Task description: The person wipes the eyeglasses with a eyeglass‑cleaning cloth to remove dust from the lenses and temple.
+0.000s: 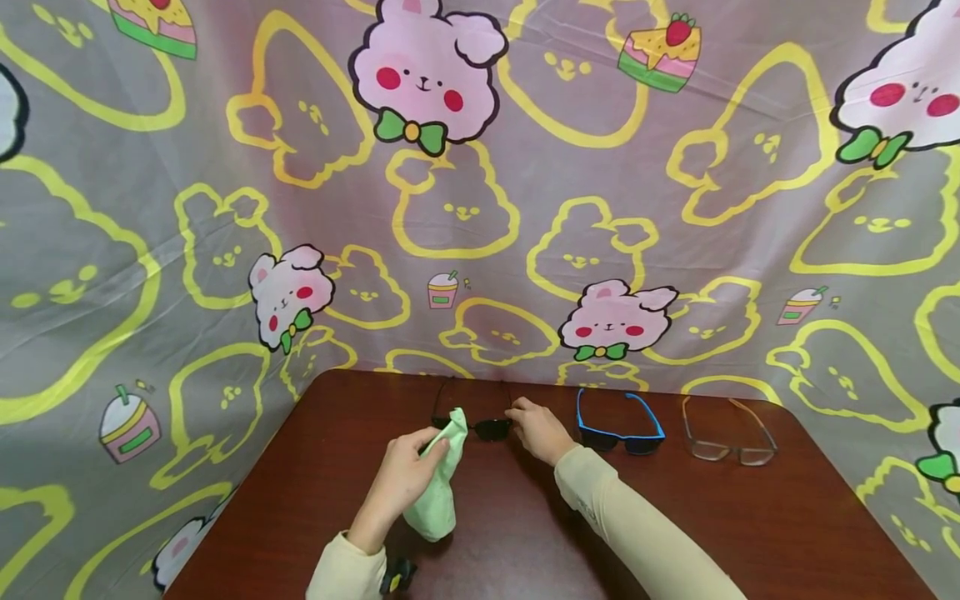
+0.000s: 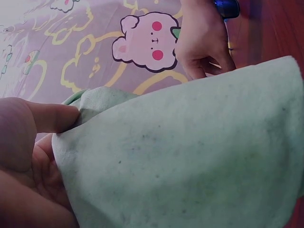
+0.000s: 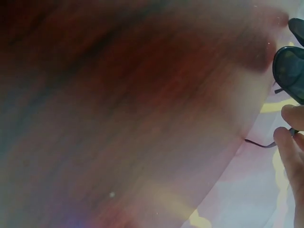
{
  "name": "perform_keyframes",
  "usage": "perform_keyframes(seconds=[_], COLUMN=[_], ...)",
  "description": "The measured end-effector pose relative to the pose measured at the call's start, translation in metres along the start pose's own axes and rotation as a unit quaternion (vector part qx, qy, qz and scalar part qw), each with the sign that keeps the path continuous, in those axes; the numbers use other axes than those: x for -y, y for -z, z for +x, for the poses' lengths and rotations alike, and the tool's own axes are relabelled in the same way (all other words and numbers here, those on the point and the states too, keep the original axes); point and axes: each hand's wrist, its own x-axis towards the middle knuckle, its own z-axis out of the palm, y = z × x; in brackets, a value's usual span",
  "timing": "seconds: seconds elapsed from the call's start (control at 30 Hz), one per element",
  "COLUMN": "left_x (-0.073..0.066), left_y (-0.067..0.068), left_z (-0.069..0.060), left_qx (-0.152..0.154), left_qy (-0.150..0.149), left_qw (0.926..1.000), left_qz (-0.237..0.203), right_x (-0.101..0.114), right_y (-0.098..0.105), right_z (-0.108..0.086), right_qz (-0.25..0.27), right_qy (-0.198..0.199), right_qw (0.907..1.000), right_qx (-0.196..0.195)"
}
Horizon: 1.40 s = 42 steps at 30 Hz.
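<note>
My left hand (image 1: 408, 471) pinches a pale green cloth (image 1: 435, 507) between thumb and fingers, and the cloth hangs down in front of the palm. In the left wrist view the cloth (image 2: 180, 152) covers most of the picture. Black sunglasses (image 1: 492, 430) stand at the back of the table, their left part partly hidden by the cloth. At their right side my right hand (image 1: 538, 427) pinches the temple arm. The right wrist view shows a dark lens (image 3: 289, 71) and the fingertips (image 3: 283, 137) on that thin arm.
Blue-framed sunglasses (image 1: 621, 439) lie right of my right hand. Farther right are glasses with clear lenses (image 1: 731, 453) and brownish temples. All are on a dark red-brown table (image 1: 517, 542). A patterned cloth backdrop (image 1: 465, 333) rises behind the table and at its sides.
</note>
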Motion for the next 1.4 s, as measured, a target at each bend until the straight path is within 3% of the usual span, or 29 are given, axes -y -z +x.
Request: perform_keyframes(seconds=[0.4, 0.63, 1.1, 1.4], left_x=[0.002, 0.003, 0.003, 0.004], left_y=[0.000, 0.001, 0.005, 0.005], left_z=[0.000, 0.000, 0.001, 0.001], left_qx=[-0.001, -0.007, -0.022, -0.037], left_qy=[-0.003, -0.006, -0.012, -0.011], left_qw=[1.0000, 1.0000, 0.9997, 0.9992], left_qz=[-0.005, 0.000, 0.002, 0.012], right_x=[0.001, 0.004, 0.007, 0.007], right_y=[-0.003, -0.004, 0.035, 0.059], right_z=[0.001, -0.001, -0.013, -0.027], right_qz=[-0.003, -0.026, 0.008, 0.048], right_qy=[0.043, 0.043, 0.110, 0.097], right_qw=[0.9990, 0.9987, 0.9938, 0.9934], right_qx=[-0.011, 0.009, -0.008, -0.037])
